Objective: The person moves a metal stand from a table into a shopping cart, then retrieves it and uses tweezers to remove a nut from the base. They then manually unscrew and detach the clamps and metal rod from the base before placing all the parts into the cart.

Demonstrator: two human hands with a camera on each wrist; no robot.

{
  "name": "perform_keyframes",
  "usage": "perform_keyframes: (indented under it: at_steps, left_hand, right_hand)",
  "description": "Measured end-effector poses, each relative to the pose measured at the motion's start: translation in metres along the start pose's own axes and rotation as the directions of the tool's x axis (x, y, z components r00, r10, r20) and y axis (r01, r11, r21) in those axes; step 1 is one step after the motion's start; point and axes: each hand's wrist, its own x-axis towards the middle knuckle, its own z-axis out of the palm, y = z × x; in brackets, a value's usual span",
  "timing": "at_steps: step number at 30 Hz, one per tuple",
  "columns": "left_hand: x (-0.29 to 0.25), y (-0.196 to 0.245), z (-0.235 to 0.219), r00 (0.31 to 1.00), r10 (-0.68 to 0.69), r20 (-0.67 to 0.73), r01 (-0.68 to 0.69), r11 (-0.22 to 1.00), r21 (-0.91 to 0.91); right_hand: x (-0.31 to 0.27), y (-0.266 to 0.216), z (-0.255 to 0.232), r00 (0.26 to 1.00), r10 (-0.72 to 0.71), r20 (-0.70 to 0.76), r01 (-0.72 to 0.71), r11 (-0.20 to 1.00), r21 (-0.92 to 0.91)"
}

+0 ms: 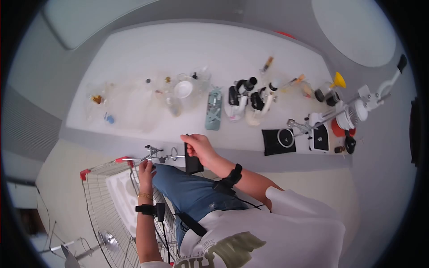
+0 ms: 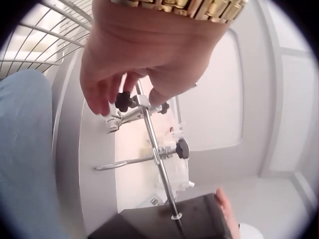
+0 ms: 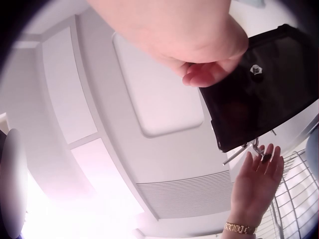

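A retort stand is held sideways over the lap, its black rectangular base upright and its metal rod running out to the left. My right hand grips the edge of the base, with thumb and curled fingers on it. Around the rod's far end, my left hand has thumb and fairly straight fingers on either side of a clamp holder with a black knob. Farther along the rod sits a ring support with its own knob. A nut shows under the base.
A wire shopping cart stands at the left, close to my left arm. On the white table are glassware, a teal tray, two microscopes, a black pad and a second stand with a ring and a yellow funnel.
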Motion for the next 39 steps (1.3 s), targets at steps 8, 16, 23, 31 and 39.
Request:
perform_keyframes:
  at_steps: [8, 16, 23, 31, 39]
  left_hand:
    - [-0.075, 0.046, 0.029, 0.734, 0.664, -0.144, -0.421, 0.612, 0.669]
    - [-0.102, 0.053, 0.033, 0.747, 0.654, -0.115, -0.416, 0.597, 0.686]
    - [-0.141, 0.093, 0.061, 0.783, 0.532, 0.321, -0.609, 0.554, 0.568]
    - [-0.096, 0.073, 0.125, 0.845, 0.418, 0.334, -0.533, 0.608, 0.588]
    - [-0.101, 0.066, 0.124, 0.865, 0.44, 0.24, -0.485, 0.616, 0.62]
  right_hand:
    - [-0.003, -0.001, 0.011, 0.998, -0.007, -0.061, 0.007, 1.0, -0.005]
    - [-0.002, -0.002, 0.014, 0.995, -0.002, -0.096, 0.002, 1.0, 0.003]
    - [-0.001, 0.001, 0.017, 0.994, -0.015, -0.112, 0.016, 1.0, 0.006]
    - [0.001, -0.004, 0.007, 1.0, 0.011, -0.027, -0.011, 1.0, 0.001]
    - [0.002, -0.002, -0.034, 0.993, -0.107, 0.041, 0.112, 0.984, -0.136]
